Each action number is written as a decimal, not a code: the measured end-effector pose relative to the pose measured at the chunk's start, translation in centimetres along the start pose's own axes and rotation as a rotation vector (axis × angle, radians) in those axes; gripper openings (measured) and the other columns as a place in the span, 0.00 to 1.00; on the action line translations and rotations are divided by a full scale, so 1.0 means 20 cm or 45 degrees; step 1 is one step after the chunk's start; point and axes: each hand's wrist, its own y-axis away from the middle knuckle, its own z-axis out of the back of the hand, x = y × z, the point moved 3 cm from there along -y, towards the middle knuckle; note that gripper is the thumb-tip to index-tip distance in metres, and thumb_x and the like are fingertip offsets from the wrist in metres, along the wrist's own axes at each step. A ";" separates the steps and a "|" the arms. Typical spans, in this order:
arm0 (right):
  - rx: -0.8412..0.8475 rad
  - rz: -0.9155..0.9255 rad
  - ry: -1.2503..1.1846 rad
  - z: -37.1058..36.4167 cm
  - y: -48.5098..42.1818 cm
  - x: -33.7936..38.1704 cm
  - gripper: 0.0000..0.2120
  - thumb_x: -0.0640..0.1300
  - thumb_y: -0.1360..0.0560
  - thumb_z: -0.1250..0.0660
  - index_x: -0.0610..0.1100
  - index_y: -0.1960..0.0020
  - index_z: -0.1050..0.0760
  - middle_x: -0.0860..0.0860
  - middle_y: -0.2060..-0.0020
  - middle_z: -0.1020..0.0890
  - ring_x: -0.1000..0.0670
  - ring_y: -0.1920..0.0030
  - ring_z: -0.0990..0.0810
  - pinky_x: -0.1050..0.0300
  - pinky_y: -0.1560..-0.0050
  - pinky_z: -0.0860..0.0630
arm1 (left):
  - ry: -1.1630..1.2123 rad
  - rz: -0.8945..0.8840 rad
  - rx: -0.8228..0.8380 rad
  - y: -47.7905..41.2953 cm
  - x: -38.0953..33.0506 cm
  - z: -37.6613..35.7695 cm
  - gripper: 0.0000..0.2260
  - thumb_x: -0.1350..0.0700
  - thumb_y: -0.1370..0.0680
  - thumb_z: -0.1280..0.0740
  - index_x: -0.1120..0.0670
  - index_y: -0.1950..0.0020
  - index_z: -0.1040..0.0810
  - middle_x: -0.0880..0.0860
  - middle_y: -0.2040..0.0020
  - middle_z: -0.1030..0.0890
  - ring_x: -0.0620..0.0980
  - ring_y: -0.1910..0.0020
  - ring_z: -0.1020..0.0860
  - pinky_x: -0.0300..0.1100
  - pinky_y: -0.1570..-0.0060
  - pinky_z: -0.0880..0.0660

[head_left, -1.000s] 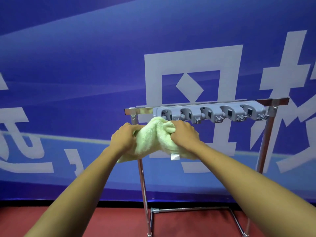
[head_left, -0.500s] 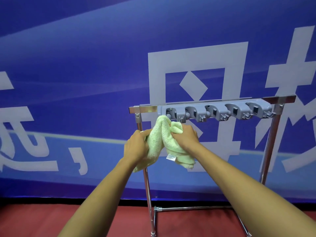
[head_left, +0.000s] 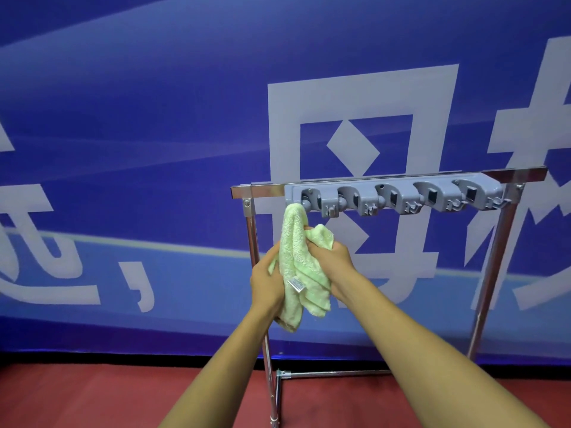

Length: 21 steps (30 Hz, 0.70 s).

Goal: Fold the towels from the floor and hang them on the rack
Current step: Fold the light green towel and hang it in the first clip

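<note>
A pale green towel (head_left: 301, 267) hangs bunched from the leftmost clip of the grey holder strip (head_left: 395, 197), which is fixed to a chrome rack (head_left: 256, 191). Its top fold reaches the first clip and a white label shows low on the cloth. My left hand (head_left: 265, 282) grips the towel's left side from below. My right hand (head_left: 332, 257) holds the towel's right folds. Both hands sit under the rack's top bar, beside its left post.
A blue banner with large white characters (head_left: 355, 149) stands right behind the rack. The rack's right post (head_left: 491, 273) and low crossbar (head_left: 333, 373) stand on a red floor (head_left: 92, 396). The other clips (head_left: 432, 199) on the strip hold nothing.
Both hands slid down the towel, away from the top bar. The towel went from a wide bundle at the bar to a narrow hanging shape caught at the first clip.
</note>
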 end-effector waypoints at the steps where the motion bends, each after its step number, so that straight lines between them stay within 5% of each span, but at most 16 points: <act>1: 0.007 -0.021 -0.060 0.00 -0.01 -0.02 0.17 0.50 0.30 0.20 0.43 0.46 0.17 0.45 0.55 0.12 0.46 0.53 0.12 0.43 0.47 0.16 | 0.034 0.021 -0.006 0.00 0.00 -0.01 0.11 0.54 0.20 0.31 0.46 0.38 0.17 0.50 0.47 0.14 0.51 0.46 0.16 0.55 0.44 0.18; 6: 0.055 -0.060 -0.262 -0.05 -0.01 -0.10 0.19 0.51 0.30 0.21 0.39 0.46 0.17 0.39 0.53 0.13 0.41 0.52 0.13 0.42 0.47 0.17 | 0.213 0.132 -0.051 0.01 -0.03 -0.07 0.05 0.57 0.21 0.29 0.49 0.50 0.14 0.52 0.58 0.14 0.53 0.56 0.16 0.54 0.49 0.17; 11: 0.067 -0.093 -0.337 -0.07 -0.01 -0.11 0.21 0.49 0.30 0.21 0.37 0.44 0.18 0.39 0.50 0.14 0.41 0.50 0.13 0.41 0.46 0.17 | 0.193 0.129 -0.037 0.01 -0.04 -0.05 0.04 0.56 0.22 0.28 0.49 0.49 0.15 0.56 0.55 0.14 0.54 0.54 0.15 0.56 0.49 0.17; 17: 0.070 -0.133 -0.418 -0.05 0.04 -0.06 0.20 0.45 0.30 0.20 0.39 0.42 0.18 0.39 0.49 0.14 0.41 0.49 0.13 0.41 0.46 0.17 | 0.178 0.093 -0.048 0.03 -0.12 0.03 0.12 0.56 0.20 0.30 0.45 0.38 0.17 0.49 0.46 0.14 0.49 0.47 0.15 0.49 0.46 0.17; 21: 0.061 -0.160 -0.354 -0.03 0.06 -0.02 0.25 0.45 0.34 0.18 0.43 0.39 0.19 0.42 0.50 0.13 0.41 0.50 0.13 0.39 0.47 0.17 | 0.010 0.131 -0.096 0.02 -0.15 0.12 0.28 0.52 0.21 0.29 0.42 0.22 0.34 0.49 0.33 0.23 0.48 0.39 0.21 0.45 0.44 0.20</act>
